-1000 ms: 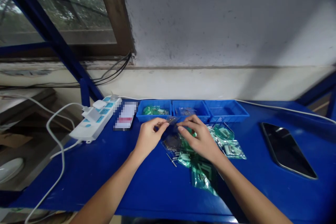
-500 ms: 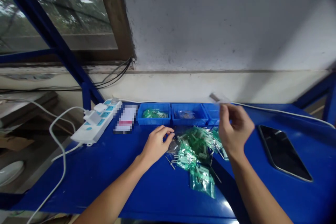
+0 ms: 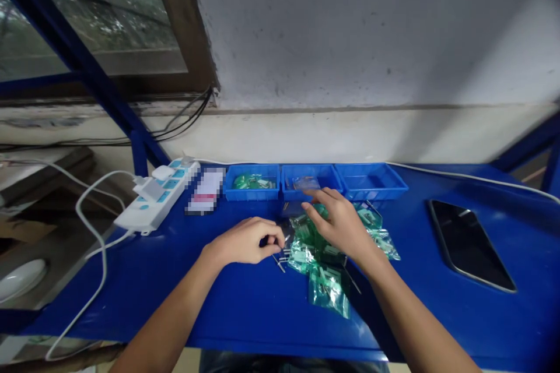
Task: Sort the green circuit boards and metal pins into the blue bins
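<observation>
My left hand is at the left edge of the pile, thumb and forefinger pressed together beside some thin metal pins; what they pinch is hidden. Over the top of the pile reaches my right hand, thumb and fingers apart, nothing visible between them. Under it lie green zip bags with pale pieces and metal pins inside. A clear bag with small brownish pieces shows just past the right fingertips, near the middle bin.
Three blue bins line the back: the left bin holds green bags, the middle bin clear bags, beside the right bin. A dark phone lies right. On the left are a pixelated phone-shaped item and a power strip with white cables.
My right hand has come down leftward from beside the right bin to the pile; the small clear bag it held is no longer in its fingers. My left fingers have closed together.
</observation>
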A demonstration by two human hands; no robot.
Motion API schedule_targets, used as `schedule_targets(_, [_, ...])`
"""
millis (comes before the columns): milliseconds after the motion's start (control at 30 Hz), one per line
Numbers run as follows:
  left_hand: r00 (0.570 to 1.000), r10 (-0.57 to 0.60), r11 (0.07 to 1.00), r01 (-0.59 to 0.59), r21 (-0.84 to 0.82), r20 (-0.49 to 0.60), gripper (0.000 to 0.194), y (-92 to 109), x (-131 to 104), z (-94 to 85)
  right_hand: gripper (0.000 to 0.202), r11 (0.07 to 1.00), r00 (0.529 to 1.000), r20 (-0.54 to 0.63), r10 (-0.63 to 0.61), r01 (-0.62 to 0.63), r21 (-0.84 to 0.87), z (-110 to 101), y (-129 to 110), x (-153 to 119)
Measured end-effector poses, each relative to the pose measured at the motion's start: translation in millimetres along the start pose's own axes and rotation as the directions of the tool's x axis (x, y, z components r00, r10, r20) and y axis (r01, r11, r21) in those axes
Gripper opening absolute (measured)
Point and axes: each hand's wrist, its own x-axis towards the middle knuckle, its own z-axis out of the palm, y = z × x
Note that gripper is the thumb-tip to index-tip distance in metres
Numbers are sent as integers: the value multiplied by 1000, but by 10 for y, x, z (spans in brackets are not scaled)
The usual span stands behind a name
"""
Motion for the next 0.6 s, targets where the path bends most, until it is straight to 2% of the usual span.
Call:
schedule_targets(67, [991,-9,1000,8,6,132,13,4,-53,-57,29,1000,1000,19,-8,8,12,20,-21,-4])
schedule_targets(133, [979,-52,999,48,23,198,12,32,-87,-76,29,1000,999,34,-19,18,21,53,-35,-10])
schedule_targets(300, [967,-136,991,130,41,216,2,88,-114,-60,28,999,996,80,-41,39,27,131,-85,-34])
schedule_targets(367, [981,-105,994,109,-14,163,7,83,-106,-69,27,997,994,90,-54,48,63,143,-117,-44])
schedule_targets(467, [997,-69,994,64,-91,-45,14,65,-71,-90,26,987,990,96,-103,89,137,146,-166,-60])
schedule_targets(600, [953,-104,987,63,-150,-286,16,44,-14,-84,19,966,978,71,-198,182,183,166,-206,-81])
